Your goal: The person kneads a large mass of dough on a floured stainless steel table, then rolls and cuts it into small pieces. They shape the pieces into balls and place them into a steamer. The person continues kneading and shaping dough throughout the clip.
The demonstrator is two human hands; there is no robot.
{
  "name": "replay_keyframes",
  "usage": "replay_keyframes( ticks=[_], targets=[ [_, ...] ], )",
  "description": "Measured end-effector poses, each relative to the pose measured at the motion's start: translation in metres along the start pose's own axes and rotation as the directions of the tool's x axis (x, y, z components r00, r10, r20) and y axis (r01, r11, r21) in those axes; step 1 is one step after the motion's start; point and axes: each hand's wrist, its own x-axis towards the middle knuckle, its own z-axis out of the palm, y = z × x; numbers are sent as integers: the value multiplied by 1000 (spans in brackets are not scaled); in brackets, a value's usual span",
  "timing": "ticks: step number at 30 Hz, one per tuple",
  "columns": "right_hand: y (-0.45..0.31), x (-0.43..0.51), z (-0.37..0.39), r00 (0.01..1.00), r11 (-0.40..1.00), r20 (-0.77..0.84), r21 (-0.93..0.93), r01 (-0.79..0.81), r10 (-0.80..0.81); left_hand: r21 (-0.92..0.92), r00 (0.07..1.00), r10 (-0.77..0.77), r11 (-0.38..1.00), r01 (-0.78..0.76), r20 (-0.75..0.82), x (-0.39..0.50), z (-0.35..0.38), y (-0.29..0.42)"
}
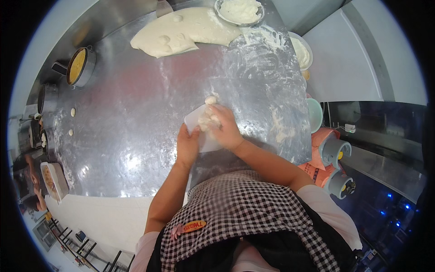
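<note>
My left hand [188,144] grips the edge of a translucent white plastic sheet [193,117], which looks like a flexible dough scraper. Soft, sticky dough [205,121] lies against the sheet. My right hand [227,128] has its fingers curled over this dough, and its palm side is hidden from me. Just beyond the fingertips a small round lump of dough [211,99] rests on the floured steel table [136,102]. Farther back spreads a large, slack slab of dough [170,32] with a few bulges on top.
A bowl of flour [240,11] stands at the back, beside the slab. Left are a pan with yellow contents [77,66], two small dough bits and a white tub [55,182]. Another person's hands [35,180] show at far left. Gas cylinders [334,151] stand beyond the right edge.
</note>
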Motion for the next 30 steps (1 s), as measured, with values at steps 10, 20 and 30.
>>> replay_keyframes(
  ticks=[10,20,30],
  targets=[
    [-34,44,-24,811,-183,582,804,-566,50,596,864,207,793,127,-460,-22,-109,3],
    [-64,49,-35,901,332,352,844,-422,252,-831,901,-230,355,429,366,21,-7,57],
    [-68,43,-15,866,888,466,302,-347,181,-542,927,-101,786,297,360,30,-17,95]
  ],
)
